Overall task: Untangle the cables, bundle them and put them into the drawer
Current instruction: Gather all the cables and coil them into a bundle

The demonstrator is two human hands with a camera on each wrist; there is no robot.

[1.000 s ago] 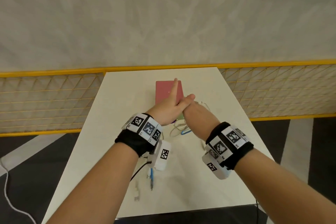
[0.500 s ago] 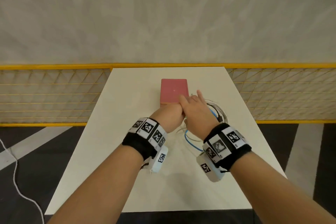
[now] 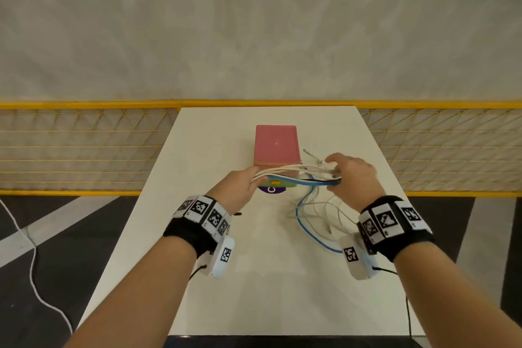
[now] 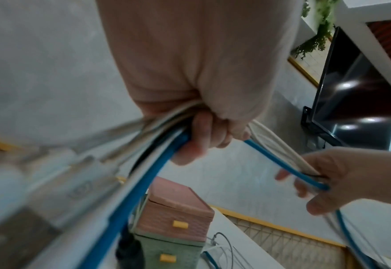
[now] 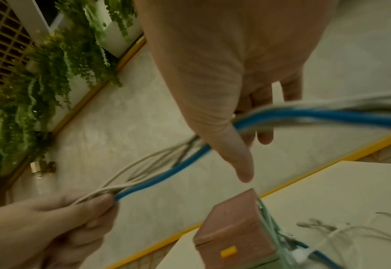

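Cables now drawn out between both hands over the table (image 3: 265, 277).

The small drawer unit (image 3: 276, 147) stands at mid-table, its drawers looking closed. Half a second ago the hands were pressed together in front of it — now they are apart, with the cables (image 3: 293, 174), white strands and one blue, stretched taut between them. The left hand (image 3: 240, 186) is clenched on one end; the right hand (image 3: 351, 175) has its fingers curled over the other. Loose loops trail on the table, so bundling appears unfinished.
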